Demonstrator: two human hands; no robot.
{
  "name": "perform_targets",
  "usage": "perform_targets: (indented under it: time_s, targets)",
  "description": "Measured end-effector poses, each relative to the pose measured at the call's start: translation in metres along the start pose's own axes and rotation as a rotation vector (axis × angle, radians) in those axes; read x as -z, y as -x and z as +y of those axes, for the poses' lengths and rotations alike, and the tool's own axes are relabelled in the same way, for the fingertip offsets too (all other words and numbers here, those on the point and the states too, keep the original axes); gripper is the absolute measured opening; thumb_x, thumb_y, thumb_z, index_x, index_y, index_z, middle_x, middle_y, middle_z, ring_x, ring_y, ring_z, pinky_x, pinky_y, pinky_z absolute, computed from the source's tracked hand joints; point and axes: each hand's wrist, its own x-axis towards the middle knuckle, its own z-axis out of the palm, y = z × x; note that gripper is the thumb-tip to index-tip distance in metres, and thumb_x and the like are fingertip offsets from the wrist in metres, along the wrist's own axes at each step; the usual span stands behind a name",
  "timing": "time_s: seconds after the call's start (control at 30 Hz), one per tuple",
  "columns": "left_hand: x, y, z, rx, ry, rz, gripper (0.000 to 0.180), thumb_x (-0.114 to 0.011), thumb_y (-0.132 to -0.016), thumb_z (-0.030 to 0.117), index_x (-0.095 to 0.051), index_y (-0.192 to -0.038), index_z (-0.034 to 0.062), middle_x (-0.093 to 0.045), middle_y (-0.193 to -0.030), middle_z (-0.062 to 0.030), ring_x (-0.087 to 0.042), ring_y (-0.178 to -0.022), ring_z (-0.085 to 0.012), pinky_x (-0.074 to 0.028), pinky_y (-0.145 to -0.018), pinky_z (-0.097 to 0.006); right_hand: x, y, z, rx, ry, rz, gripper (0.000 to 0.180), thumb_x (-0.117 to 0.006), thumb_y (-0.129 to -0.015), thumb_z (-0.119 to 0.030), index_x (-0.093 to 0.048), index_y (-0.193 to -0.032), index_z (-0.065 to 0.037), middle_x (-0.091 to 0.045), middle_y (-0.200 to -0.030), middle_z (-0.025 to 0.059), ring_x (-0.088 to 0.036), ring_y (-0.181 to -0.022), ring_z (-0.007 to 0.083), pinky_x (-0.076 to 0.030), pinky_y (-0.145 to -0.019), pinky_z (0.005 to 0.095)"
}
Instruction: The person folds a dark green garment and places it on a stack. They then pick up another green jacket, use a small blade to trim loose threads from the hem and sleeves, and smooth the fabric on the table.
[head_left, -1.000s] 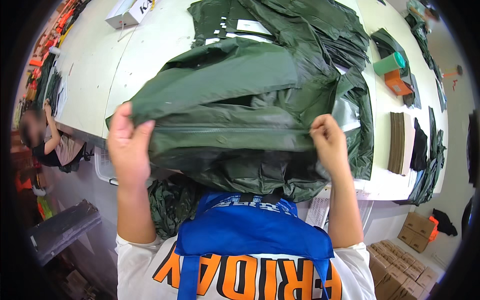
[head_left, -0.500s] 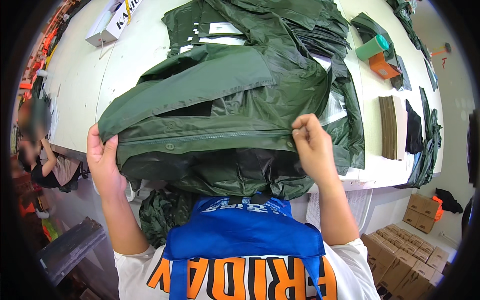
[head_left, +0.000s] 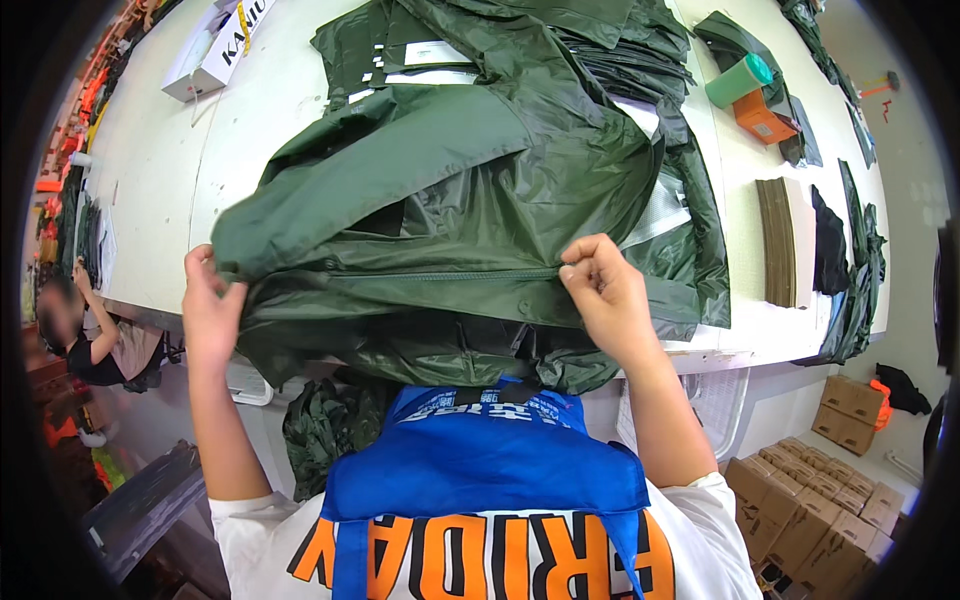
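Observation:
A dark green shiny jacket [head_left: 450, 210] lies across the near edge of the white table [head_left: 250, 120], with its zipper running left to right. My left hand [head_left: 210, 310] grips the jacket's left end by the table edge. My right hand [head_left: 605, 290] pinches the right end of the zipper line. The garment's lower part hangs over the table edge toward my blue apron [head_left: 480, 460].
A pile of more green garments [head_left: 560, 50] lies behind the jacket. At the right are a green roll [head_left: 740, 80], an orange box [head_left: 765, 118] and an olive stack [head_left: 775, 240]. A white carton [head_left: 215, 45] stands far left. Another person [head_left: 90, 340] sits at left; brown boxes [head_left: 800, 500] sit on the floor.
Both hands have moved apart and pulled the jacket's zipper line out straight; the left hand slid further left and down along the table edge.

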Motion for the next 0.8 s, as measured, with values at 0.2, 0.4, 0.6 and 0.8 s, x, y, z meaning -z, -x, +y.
perform_targets:
  time_s: [0.2,0.4,0.6,0.8]
  targets:
    - [-0.075,0.041,0.141,-0.905,-0.202,0.011,0.033,-0.069,-0.072,0.013,-0.063,-0.105,0.0123,-0.056,-0.113,-0.0035,-0.048,-0.109,-0.0267,-0.035,-0.096,-0.04,-0.013,0.003,0.012,0.059,0.138,0.121,0.022,-0.063,-0.084,-0.004,-0.044,-0.097,-0.005,-0.055,-0.065,0.0103,-0.054,-0.056,0.0233,-0.044,-0.055,0.0327]
    - [-0.175,0.068,0.191,-1.026,-0.038,-0.387,0.022,-0.068,-0.071,0.011,-0.062,-0.092,0.011,-0.059,-0.089,-0.0034,-0.056,-0.086,-0.0235,-0.044,-0.071,-0.039,-0.015,0.006,0.024,-0.025,-0.114,0.09,0.021,-0.059,-0.084,0.002,-0.043,-0.096,-0.003,-0.056,-0.068,0.007,-0.054,-0.059,0.0135,-0.044,-0.057,0.0281]
    - [-0.199,0.065,0.167,-0.908,0.096,-0.326,0.01,-0.068,-0.075,0.008,-0.062,-0.083,0.006,-0.061,-0.08,-0.0074,-0.058,-0.079,-0.0285,-0.047,-0.067,-0.037,0.016,-0.013,0.066,-0.14,-0.171,0.353,0.021,-0.065,-0.087,-0.018,-0.057,-0.088,0.001,-0.064,-0.074,0.0076,-0.065,-0.075,0.0134,-0.049,-0.065,0.028]
    - [-0.2,0.066,0.168,-0.616,0.265,-0.46,0.008,-0.063,-0.082,0.004,-0.058,-0.089,0.0021,-0.058,-0.072,-0.0068,-0.055,-0.062,-0.018,-0.044,-0.056,-0.029,0.009,-0.047,0.057,-0.449,0.261,-0.195,0.052,-0.066,-0.081,-0.044,-0.064,-0.083,0.008,-0.065,-0.07,0.0172,-0.065,-0.069,0.0239,-0.049,-0.067,0.0325]
